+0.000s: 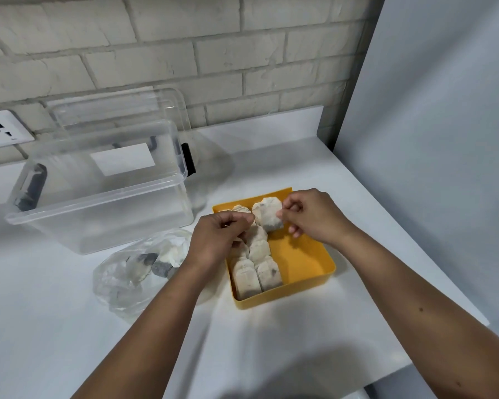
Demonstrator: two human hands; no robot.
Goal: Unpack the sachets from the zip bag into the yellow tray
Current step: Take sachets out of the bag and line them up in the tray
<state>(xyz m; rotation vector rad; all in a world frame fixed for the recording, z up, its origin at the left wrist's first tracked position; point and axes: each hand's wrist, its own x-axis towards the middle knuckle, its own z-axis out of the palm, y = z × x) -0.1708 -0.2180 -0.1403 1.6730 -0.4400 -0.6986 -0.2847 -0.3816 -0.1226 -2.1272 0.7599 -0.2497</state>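
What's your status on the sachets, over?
Right hand pinches a sachet over yellow tray far end. Left hand curled over packed sachets, grip unclear. Zip bag holds more. Nothing blocking.

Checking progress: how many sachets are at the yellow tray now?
6 sachets showing: two at the tray's near wall, two mid-tray, one far left, one pinched by the right hand. The left hand may hide more.

White counter (55, 326), yellow tray (285, 293), zip bag (118, 286), clear bin (98, 223)

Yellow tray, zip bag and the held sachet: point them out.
yellow tray (300, 254): head view, bare floor, right side.
zip bag (118, 283): head view, clear plastic near middle.
held sachet (267, 216): head view, middle of paper face.
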